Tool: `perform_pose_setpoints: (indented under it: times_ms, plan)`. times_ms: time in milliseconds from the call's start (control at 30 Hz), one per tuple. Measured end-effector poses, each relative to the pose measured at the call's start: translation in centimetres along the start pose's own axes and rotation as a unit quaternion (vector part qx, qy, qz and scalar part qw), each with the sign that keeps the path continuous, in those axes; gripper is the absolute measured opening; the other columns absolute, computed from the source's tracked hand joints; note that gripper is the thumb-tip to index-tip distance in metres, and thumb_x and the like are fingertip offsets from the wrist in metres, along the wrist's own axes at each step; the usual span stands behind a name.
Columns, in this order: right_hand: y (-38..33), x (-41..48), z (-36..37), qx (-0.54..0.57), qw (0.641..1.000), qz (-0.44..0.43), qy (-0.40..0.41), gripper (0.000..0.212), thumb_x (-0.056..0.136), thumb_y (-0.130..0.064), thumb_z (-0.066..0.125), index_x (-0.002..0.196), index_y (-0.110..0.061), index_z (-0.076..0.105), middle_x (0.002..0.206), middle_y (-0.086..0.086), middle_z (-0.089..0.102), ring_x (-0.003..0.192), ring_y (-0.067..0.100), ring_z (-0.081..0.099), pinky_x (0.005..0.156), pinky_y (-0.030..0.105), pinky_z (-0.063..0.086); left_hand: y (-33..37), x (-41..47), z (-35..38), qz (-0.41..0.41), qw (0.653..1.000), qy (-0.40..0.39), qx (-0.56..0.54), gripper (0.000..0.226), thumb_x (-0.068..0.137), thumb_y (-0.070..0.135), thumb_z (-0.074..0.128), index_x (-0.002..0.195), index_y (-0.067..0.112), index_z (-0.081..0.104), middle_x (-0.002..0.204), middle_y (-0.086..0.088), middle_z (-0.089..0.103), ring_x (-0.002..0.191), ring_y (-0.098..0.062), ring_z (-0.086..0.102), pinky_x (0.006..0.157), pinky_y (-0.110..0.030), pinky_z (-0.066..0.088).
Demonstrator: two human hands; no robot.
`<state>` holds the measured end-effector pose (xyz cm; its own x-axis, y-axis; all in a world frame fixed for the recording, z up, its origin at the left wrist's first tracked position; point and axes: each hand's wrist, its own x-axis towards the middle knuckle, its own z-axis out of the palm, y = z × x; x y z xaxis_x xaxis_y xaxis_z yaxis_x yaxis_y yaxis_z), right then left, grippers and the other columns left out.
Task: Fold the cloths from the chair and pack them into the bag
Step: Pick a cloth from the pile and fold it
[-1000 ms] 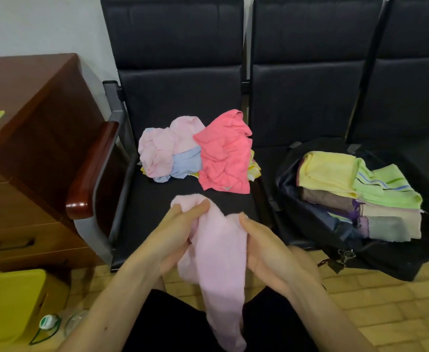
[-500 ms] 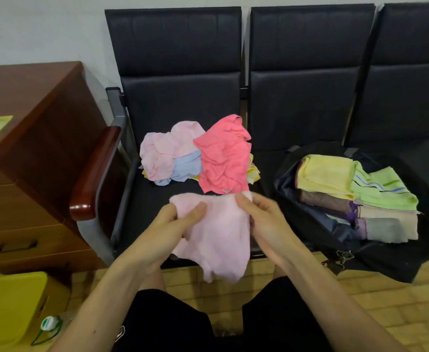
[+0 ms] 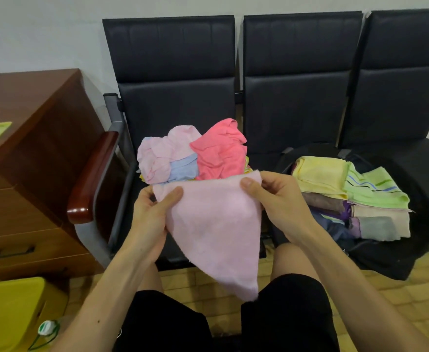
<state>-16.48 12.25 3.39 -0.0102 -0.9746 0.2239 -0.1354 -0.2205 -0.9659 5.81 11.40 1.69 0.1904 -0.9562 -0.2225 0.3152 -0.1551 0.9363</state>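
Fingers [image 3: 175, 196] of both hands pinch the top corners of a pale pink fleecy cloth [image 3: 216, 229]. The left hand [image 3: 150, 222] grips the left corner between thumb and curled fingers, and the right hand [image 3: 282, 207] grips the right corner the same way. The cloth is held in the air above the person's lap. Its top edge is stretched almost level and the rest hangs down to a point between knees in black shorts [image 3: 292, 313].

Just behind it, on the seat of a black padded chair [image 3: 172, 72], lies a loose heap of unfolded cloths [image 3: 183, 156] in light pink, light blue and coral pink, with a little yellow beneath. The held cloth hides the heap's front edge. On the neighbouring seat to the right rests an open black bag [image 3: 386, 257] holding folded cloths [image 3: 335, 179], yellow, striped green, brown, purple and beige, stacked in layers. At left stand a reddish-brown wooden drawer cabinet [image 3: 30, 161] and, lower down, a yellow box [image 3: 7, 313].

Compared with half a second ago, the hands are wider apart, and the cloth, then bunched between them, is now spread wide along its top edge.
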Motion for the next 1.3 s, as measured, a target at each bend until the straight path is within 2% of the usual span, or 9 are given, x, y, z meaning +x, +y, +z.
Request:
perform_pose_setpoints:
  times_ms: [167, 267, 333, 467, 600, 767, 900, 1133, 1300]
  plan:
    - [0.4, 0.4, -0.7, -0.016, 1.000, 0.016, 0.007, 0.036, 0.093, -0.035, 0.061, 0.094, -0.001, 0.070, 0.090, 0.037, 0.063, 0.079, 0.048, 0.061, 0.069, 0.050, 0.053, 0.7, -0.3, -0.2, 0.106, 0.988, -0.046, 0.105, 0.041, 0.089, 0.008, 0.068, 0.122, 0.029, 0.057, 0.099, -0.006, 0.075, 0.089, -0.025, 0.073, 0.076, -0.039, 0.062]
    - [0.8, 0.5, -1.0, -0.027, 0.999, 0.043, 0.002, 0.015, 0.096, -0.024, 0.061, 0.099, -0.013, 0.071, 0.081, 0.015, 0.074, 0.077, 0.029, 0.071, 0.068, 0.038, 0.059, 1.2, 0.3, -0.5, 0.113, 0.975, -0.083, 0.174, 0.019, 0.091, 0.011, 0.067, 0.108, 0.016, 0.073, 0.101, 0.000, 0.076, 0.104, -0.024, 0.069, 0.090, -0.040, 0.058]
    - [0.8, 0.7, -1.2, -0.039, 0.998, 0.055, 0.016, 0.010, 0.093, -0.024, 0.065, 0.099, -0.016, 0.067, 0.076, 0.001, 0.075, 0.071, 0.014, 0.071, 0.060, 0.024, 0.054, 1.6, 0.6, -0.5, 0.093, 0.971, -0.117, 0.188, 0.027, 0.085, 0.018, 0.071, 0.111, 0.011, 0.073, 0.101, 0.012, 0.076, 0.106, -0.013, 0.068, 0.093, -0.032, 0.057]
    - [0.8, 1.1, -2.1, -0.103, 0.992, 0.071, 0.025, 0.031, 0.086, -0.029, 0.074, 0.108, -0.023, 0.053, 0.081, 0.009, 0.075, 0.071, 0.017, 0.071, 0.061, 0.025, 0.053, 2.2, 0.7, -0.8, 0.093, 0.959, -0.168, 0.209, 0.052, 0.067, 0.017, 0.077, 0.119, 0.012, 0.069, 0.094, 0.028, 0.073, 0.092, 0.006, 0.069, 0.081, -0.021, 0.058]
    - [0.2, 1.3, -3.2, -0.138, 0.987, 0.046, -0.064, 0.046, 0.084, -0.019, 0.076, 0.127, -0.021, 0.058, 0.085, 0.002, 0.077, 0.082, 0.010, 0.073, 0.078, 0.030, 0.060, 2.0, 1.4, -1.5, 0.099, 0.945, -0.188, 0.249, 0.060, 0.060, 0.011, 0.083, 0.118, 0.016, 0.070, 0.105, 0.009, 0.076, 0.100, -0.011, 0.071, 0.081, -0.024, 0.059]
    - [0.3, 1.4, -3.4, -0.258, 0.963, 0.046, -0.060, 0.042, 0.084, -0.019, 0.076, 0.125, -0.018, 0.067, 0.098, -0.002, 0.077, 0.097, 0.005, 0.069, 0.096, 0.031, 0.054, 1.7, 1.8, -1.8, 0.150, 0.913, -0.146, 0.351, 0.051, 0.071, 0.010, 0.084, 0.118, 0.023, 0.070, 0.096, 0.023, 0.073, 0.090, 0.002, 0.070, 0.070, -0.013, 0.055]
    - [0.3, 1.1, -2.7, -0.314, 0.949, 0.015, -0.033, 0.037, 0.085, -0.021, 0.075, 0.121, -0.014, 0.070, 0.117, 0.002, 0.072, 0.100, 0.013, 0.069, 0.091, 0.027, 0.055, 0.9, 2.3, -1.9, 0.186, 0.893, -0.084, 0.401, 0.042, 0.073, 0.020, 0.085, 0.113, 0.025, 0.074, 0.101, 0.020, 0.071, 0.090, 0.000, 0.067, 0.072, -0.015, 0.052]
    - [0.5, 0.7, -2.3, -0.377, 0.925, -0.051, 0.020, 0.018, 0.088, -0.023, 0.072, 0.105, -0.020, 0.075, 0.092, -0.001, 0.075, 0.083, 0.016, 0.068, 0.082, 0.040, 0.057, 0.6, 1.4, -1.1, 0.270, 0.866, -0.012, 0.421, 0.031, 0.072, 0.020, 0.086, 0.084, 0.042, 0.068, 0.079, 0.020, 0.068, 0.077, -0.005, 0.063, 0.066, -0.018, 0.053]
    - [1.1, 0.4, -2.3, -0.391, 0.917, -0.069, 0.037, 0.008, 0.089, -0.024, 0.070, 0.094, -0.021, 0.074, 0.078, -0.001, 0.072, 0.072, 0.017, 0.066, 0.072, 0.042, 0.056, 0.4, 1.3, -1.0, 0.293, 0.864, 0.000, 0.410, 0.022, 0.073, 0.016, 0.086, 0.085, 0.030, 0.075, 0.077, 0.014, 0.071, 0.076, -0.010, 0.066, 0.071, -0.030, 0.058]
